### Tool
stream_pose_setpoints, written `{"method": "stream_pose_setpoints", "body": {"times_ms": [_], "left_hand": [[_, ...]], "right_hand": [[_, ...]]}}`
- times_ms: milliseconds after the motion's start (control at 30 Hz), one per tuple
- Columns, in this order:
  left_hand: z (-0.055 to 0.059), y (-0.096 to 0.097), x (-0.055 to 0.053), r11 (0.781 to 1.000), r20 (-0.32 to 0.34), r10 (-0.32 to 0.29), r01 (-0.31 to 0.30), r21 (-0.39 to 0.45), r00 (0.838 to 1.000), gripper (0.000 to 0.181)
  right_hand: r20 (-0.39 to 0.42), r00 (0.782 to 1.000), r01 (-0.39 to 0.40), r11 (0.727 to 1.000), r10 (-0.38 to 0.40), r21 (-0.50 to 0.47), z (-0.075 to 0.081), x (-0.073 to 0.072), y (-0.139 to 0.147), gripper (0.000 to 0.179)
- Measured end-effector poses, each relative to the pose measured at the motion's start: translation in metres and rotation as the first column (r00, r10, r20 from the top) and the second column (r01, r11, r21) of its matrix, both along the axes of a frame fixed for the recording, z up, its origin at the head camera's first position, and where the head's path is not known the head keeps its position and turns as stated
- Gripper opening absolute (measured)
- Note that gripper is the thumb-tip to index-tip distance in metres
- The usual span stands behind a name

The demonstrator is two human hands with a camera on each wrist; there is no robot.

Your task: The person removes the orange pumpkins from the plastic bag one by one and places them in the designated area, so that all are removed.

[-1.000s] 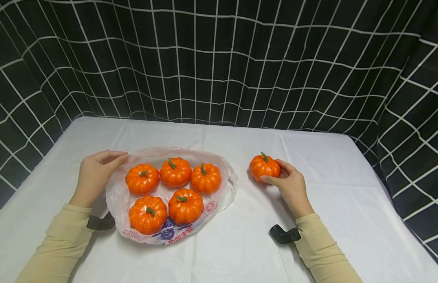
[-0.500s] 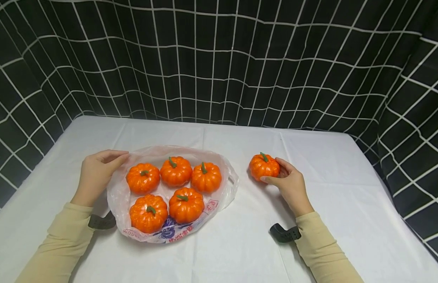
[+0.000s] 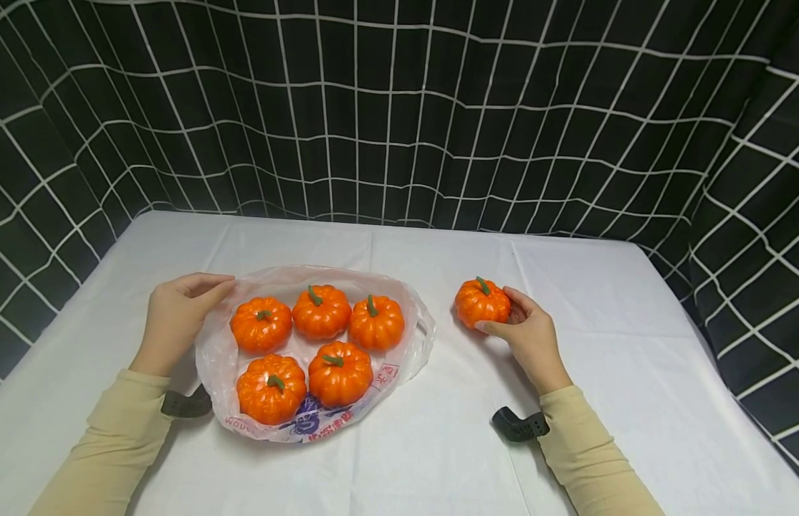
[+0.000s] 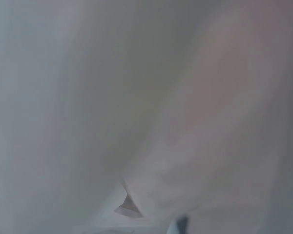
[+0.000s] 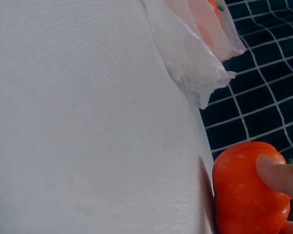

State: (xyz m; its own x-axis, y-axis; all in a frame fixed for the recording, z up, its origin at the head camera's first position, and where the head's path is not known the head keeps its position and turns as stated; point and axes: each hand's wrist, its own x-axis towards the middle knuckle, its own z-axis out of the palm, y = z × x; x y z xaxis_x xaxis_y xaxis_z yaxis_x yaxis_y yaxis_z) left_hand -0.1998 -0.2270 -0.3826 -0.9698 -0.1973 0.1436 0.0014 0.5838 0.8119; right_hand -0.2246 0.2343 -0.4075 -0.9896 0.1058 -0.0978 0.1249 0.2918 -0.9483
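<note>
A thin white plastic bag (image 3: 412,358) with red and purple print lies spread open on the table. Inside it sit several small orange pumpkins (image 3: 322,313) with green stems. My left hand (image 3: 180,312) pinches the bag's left rim between thumb and fingers. To the right of the bag, my right hand (image 3: 531,340) grips a single orange pumpkin (image 3: 479,304) from its right side. In the right wrist view, the thumb presses on this pumpkin (image 5: 246,190) close over the cloth. Pale, blurred bag plastic (image 4: 224,161) fills the left wrist view.
A white cloth (image 3: 431,459) covers the table. Behind it and at both sides hangs a black curtain with a white grid (image 3: 405,122). Dark wrist mounts (image 3: 520,426) stick out inward from both sleeves.
</note>
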Motion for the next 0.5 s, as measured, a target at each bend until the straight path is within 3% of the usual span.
{"method": "stream_pose_setpoints", "body": {"times_ms": [200,333,500], "left_hand": [[0.0,0.0,0.0,1.0,0.012,0.004,-0.004,0.004,1.0,0.05],[0.002,0.001,0.0,1.0,0.007,0.01,-0.01,-0.002,1.0,0.048],[0.004,0.001,0.002,1.0,-0.015,0.017,-0.017,-0.005,1.0,0.044]], "right_hand": [[-0.008,1.0,0.014,1.0,-0.014,0.02,0.002,0.001,0.0,0.082],[-0.118,0.991,0.065,0.997,-0.06,0.044,0.008,0.004,-0.002,0.076],[-0.27,0.955,0.129,0.992,-0.122,0.009,0.023,0.013,-0.011,0.072]]}}
